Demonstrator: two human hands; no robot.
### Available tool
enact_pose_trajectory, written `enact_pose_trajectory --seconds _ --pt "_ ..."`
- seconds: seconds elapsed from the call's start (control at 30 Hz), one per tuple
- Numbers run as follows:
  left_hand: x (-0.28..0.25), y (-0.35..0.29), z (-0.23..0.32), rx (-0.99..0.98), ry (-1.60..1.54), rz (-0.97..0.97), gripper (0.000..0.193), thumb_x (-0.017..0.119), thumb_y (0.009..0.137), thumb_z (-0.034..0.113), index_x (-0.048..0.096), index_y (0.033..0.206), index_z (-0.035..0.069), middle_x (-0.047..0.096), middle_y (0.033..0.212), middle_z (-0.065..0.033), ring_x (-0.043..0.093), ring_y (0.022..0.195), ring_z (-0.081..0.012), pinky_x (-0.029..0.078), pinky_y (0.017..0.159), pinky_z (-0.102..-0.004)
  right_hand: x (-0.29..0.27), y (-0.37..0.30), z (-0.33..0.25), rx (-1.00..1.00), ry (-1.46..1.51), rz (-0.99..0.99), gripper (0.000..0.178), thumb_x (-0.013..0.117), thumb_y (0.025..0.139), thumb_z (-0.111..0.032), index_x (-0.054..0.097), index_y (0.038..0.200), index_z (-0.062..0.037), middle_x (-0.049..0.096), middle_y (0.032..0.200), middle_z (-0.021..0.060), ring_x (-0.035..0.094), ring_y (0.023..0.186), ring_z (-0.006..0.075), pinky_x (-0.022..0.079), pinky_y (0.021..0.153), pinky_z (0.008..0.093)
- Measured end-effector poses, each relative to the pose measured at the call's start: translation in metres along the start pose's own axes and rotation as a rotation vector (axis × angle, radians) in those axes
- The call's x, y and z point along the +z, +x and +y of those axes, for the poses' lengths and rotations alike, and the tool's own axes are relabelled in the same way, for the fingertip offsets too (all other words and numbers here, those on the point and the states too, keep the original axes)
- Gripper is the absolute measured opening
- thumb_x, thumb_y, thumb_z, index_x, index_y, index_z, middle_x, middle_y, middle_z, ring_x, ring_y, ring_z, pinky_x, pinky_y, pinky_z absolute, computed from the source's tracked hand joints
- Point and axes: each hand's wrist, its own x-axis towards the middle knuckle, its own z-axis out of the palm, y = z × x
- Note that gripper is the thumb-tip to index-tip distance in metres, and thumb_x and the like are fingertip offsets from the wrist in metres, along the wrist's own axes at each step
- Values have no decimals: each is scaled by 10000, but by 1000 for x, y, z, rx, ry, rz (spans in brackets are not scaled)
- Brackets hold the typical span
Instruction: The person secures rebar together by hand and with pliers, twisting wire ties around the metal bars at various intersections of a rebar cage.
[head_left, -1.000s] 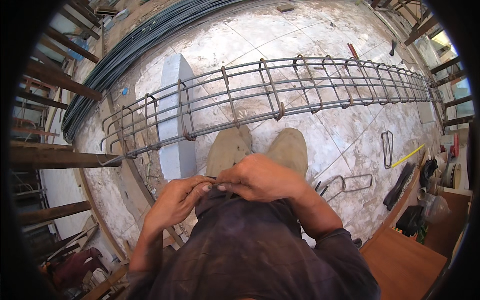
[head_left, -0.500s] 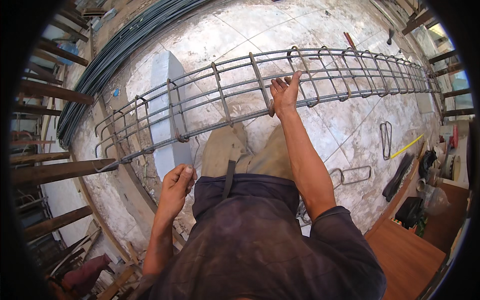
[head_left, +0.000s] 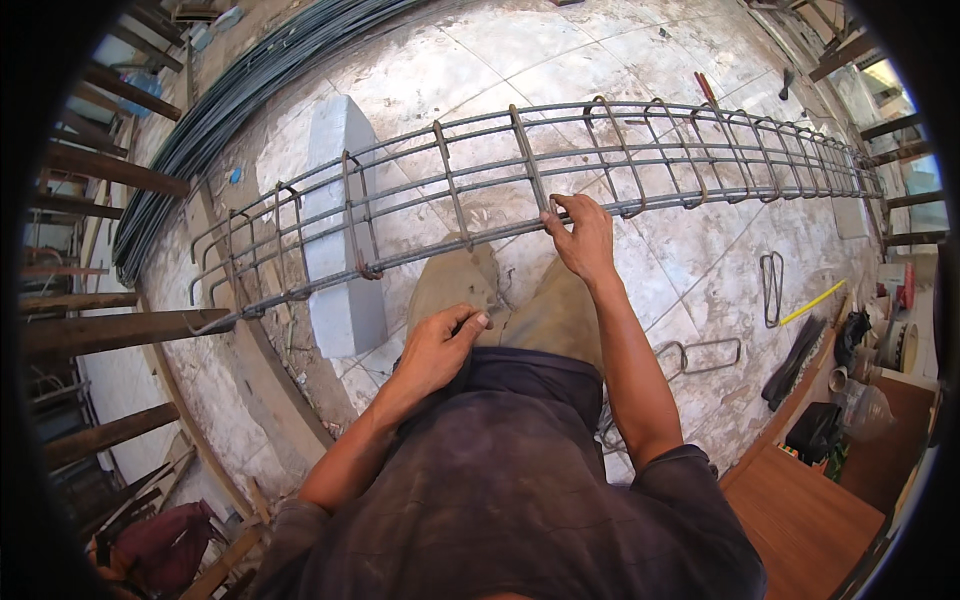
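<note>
A long rebar cage (head_left: 455,188) stretches from left to right in front of me, its lengthwise bars ringed by rectangular stirrups. At the near lower bar, my right hand (head_left: 586,240) has its thumb and fingers closed around the foot of a stirrup (head_left: 528,160). My left hand (head_left: 440,348) is held apart from the cage, above my lap, with the fingers curled and the thumb against them. What it holds, if anything, is too small to make out. Under the cage's left part stands a pale rectangular block (head_left: 350,320).
A bundle of thin steel rods (head_left: 190,190) lies at the far left. Dark wooden beams (head_left: 100,335) jut in from the left. Loose stirrups (head_left: 714,369), a yellow strip (head_left: 812,302) and a wooden cabinet (head_left: 800,510) are at the right. Red-handled pliers (head_left: 706,88) lie beyond the cage.
My right hand has turned from open, palm up, to closed at the stirrup's foot. My left hand has moved right, in over my lap.
</note>
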Motion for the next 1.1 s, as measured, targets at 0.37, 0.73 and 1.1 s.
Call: enact_pose_trajectory --seconds 0.37,0.73,1.1 --pt "2 -3 -38 -26 -135 7 353 578 1046 318 720 1083 -2 681 826 -72 593 787 -129 475 724 -333 6 6 13 178 106 -158 330 703 907 -282 747 1117 -31 750 987 181 690 999 336 381 1002 485" --pt "43 44 -65 29 -156 -23 342 536 1032 257 718 1197 20 698 922 -111 635 883 -182 507 806 -334 -5 15 12 216 158 -208 368 767 865 -308 769 1093 -19 769 963 208 742 920 359 528 900 435" --pt "92 139 -62 -260 -786 -105 333 493 1078 155 627 1341 1 536 859 2 458 693 -53 398 549 -208 -11 28 41 296 394 -418 359 666 961 -316 762 1156 -31 777 1010 172 740 971 341 540 912 414"
